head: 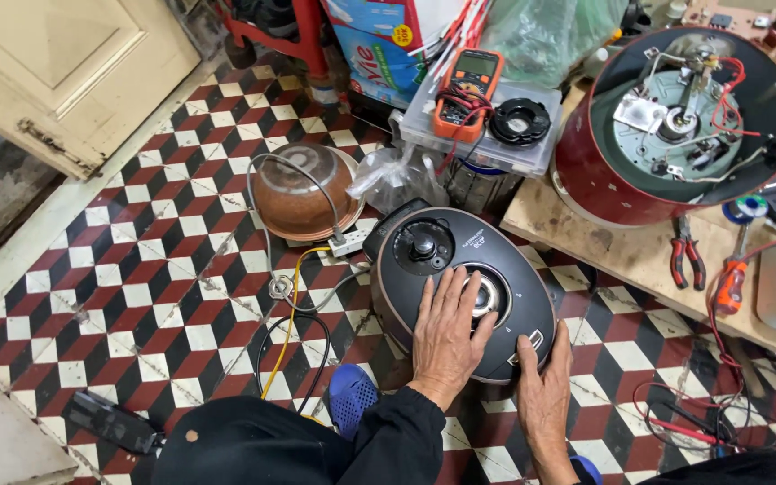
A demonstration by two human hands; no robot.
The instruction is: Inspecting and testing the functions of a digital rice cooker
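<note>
1. The left hand point(446, 337) lies flat on the black lid of a pressure cooker point(464, 287) that stands on the checkered floor point(163, 296). Its fingers point(460, 292) are spread, with the tips reaching the round metal fitting at the lid's middle; the flat palm appears to steady the lid.
2. The right hand point(545, 391) grips the near rim of the same lid by its handle. Thumb and fingers curl over the edge and are pressed against it, which seems to brace the cooker from that side.
3. Just beyond the left fingertips sits the lid's black knob point(422, 244), untouched.
4. Further out from the left fingers, a brown inner pot point(303, 193) rests upside down on the floor, with a grey cord looped over it and a white power strip point(349, 241) beside it.
5. A yellow cable point(289, 323) and black wires trail across the floor, to the left of the left wrist.
6. Well beyond the right fingers, a wooden bench point(604, 242) carries a red cooker body point(675, 126) tipped up so its wired underside faces the camera, probably for access.
7. Red-handled pliers point(686, 260) lie on the bench near that body.
8. An orange multimeter point(464, 90) rests on a clear plastic box past the knob.
</note>
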